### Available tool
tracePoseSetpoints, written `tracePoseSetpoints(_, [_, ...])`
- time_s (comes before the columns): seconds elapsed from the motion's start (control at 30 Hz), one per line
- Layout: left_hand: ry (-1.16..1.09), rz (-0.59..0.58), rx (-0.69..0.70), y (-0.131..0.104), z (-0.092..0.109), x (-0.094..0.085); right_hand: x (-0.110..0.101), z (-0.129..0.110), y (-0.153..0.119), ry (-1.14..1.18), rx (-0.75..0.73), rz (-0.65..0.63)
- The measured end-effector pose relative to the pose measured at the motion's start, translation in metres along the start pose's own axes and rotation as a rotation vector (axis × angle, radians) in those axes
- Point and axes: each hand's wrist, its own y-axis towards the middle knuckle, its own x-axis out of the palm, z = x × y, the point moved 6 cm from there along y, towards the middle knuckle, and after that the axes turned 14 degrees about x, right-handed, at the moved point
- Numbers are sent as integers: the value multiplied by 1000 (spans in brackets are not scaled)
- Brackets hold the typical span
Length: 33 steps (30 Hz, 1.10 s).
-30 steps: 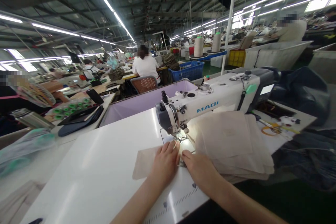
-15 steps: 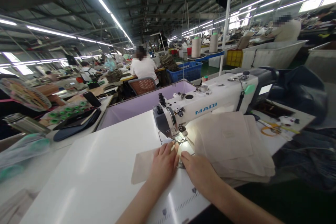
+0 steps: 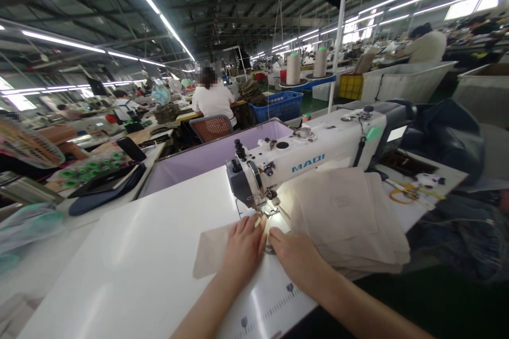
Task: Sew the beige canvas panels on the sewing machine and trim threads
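Note:
My left hand [image 3: 243,246] lies flat with fingers stretched out, pressing a beige fabric piece [image 3: 207,254] onto the white sewing table [image 3: 159,254]. Its fingertips are just in front of the presser foot of a white sewing machine [image 3: 330,140]. Close beside it, my right hand [image 3: 296,257] is closed, thumb and fingers together near the lit needle plate [image 3: 274,217]. What those fingers pinch, if anything, is hidden. To the right of the needle, a stack of beige fabric pieces [image 3: 338,212] lies under the machine arm, near my right wrist.
Behind the table is a lilac-lined bin [image 3: 199,161]. Two thread cones [image 3: 293,69] stand on a rack by a white pole [image 3: 340,37]. Orange-handled scissors [image 3: 400,196] lie at the right. A co-worker [image 3: 213,96] sits ahead; a fan [image 3: 29,145] stands at left.
The camera view has turned slightly, so the whole scene sits a little further left. Both hands keep nearly the same place by the needle, and the fabric shows no clear movement.

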Motion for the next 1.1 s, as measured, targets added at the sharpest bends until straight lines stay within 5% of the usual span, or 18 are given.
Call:
tracePoseSetpoints(0.47, [-71, 101, 320, -27, 23, -11, 2, 1, -14, 0, -23, -72])
tracePoseSetpoints(1.1, [-85, 103, 281, 7, -16, -21, -22, -1, 24, 22, 9, -28])
